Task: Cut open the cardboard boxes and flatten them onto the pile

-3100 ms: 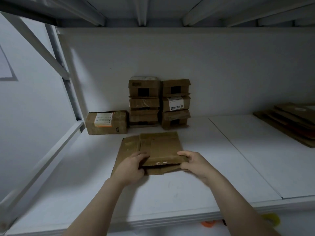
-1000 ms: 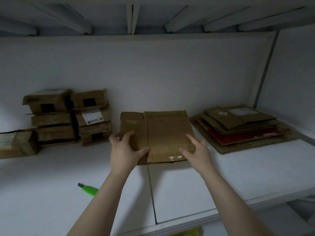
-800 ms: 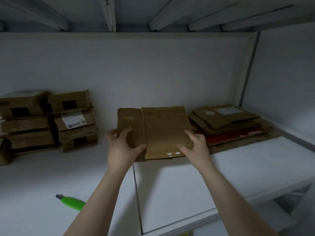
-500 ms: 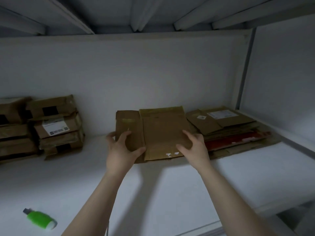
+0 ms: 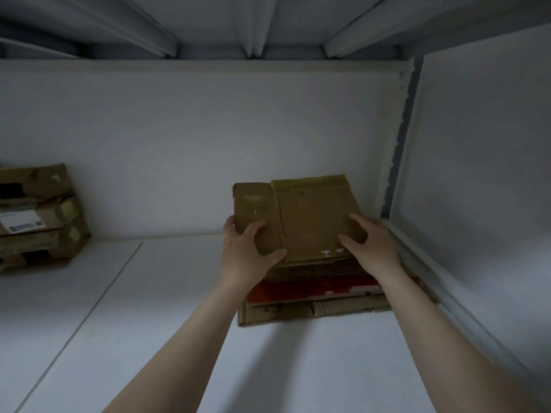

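Ahead, arms stretched toward one o'clock, left hand [image 5: 249,253] grasping flattened box [image 5: 310,216] at nine o'clock edge — thumb on top, right hand [image 5: 371,247] gripping three o'clock edge, over pile [image 5: 313,296].

A white shelf [image 5: 155,329] spreads across the lower view, with a thin seam [image 5: 98,299] running from 7 toward 9 o'clock. Behind it a plain white back wall [image 5: 193,144] rises to the grey ribbed underside of the upper shelf [image 5: 226,22] at 12 o'clock. At 2 o'clock a slotted upright [image 5: 399,138] meets a white side panel [image 5: 483,174]; the light is dim.
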